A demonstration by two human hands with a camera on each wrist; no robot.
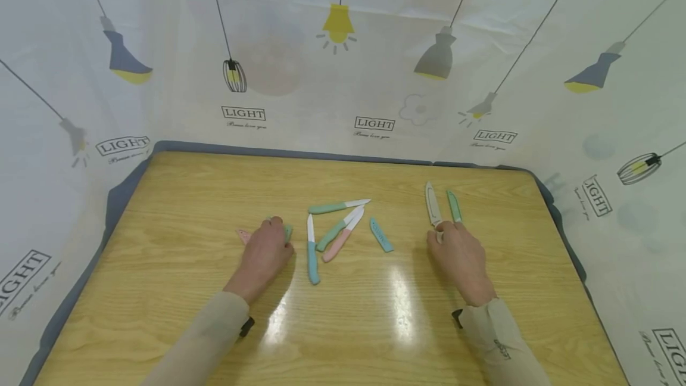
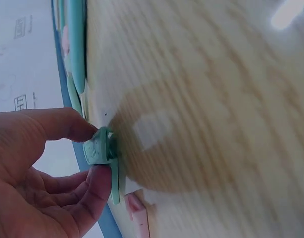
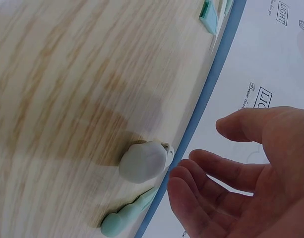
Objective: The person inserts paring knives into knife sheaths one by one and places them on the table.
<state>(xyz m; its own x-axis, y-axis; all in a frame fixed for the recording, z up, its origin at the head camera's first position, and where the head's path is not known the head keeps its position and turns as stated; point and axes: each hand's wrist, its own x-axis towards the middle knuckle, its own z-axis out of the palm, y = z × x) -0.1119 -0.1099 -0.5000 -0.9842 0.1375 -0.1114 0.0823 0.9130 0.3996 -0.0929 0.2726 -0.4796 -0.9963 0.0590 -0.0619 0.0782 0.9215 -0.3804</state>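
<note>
My left hand (image 1: 266, 253) pinches a green knife sheath (image 2: 96, 148) just above the wooden table, thumb on one side and fingers on the other. Another flat green piece (image 2: 115, 184) shows beside the fingers; I cannot tell whether it is separate. Close by lies a pink sheath (image 2: 138, 214), mostly covered by the hand in the head view. My right hand (image 1: 462, 261), fingers loosely bent and apart, hovers by a beige-handled knife (image 3: 144, 161) whose blade part points away. A green knife (image 3: 123, 219) lies right of it; the hand hides both handles in the head view.
Between the hands lie a blue knife (image 1: 313, 252), two green knives, one (image 1: 328, 208) behind the other (image 1: 332, 235), and a pink knife (image 1: 340, 243), their pale blades bare. A blue sheath (image 1: 381, 234) rests to their right. Lamp-printed cloth (image 1: 300, 130) surrounds the table's far sides.
</note>
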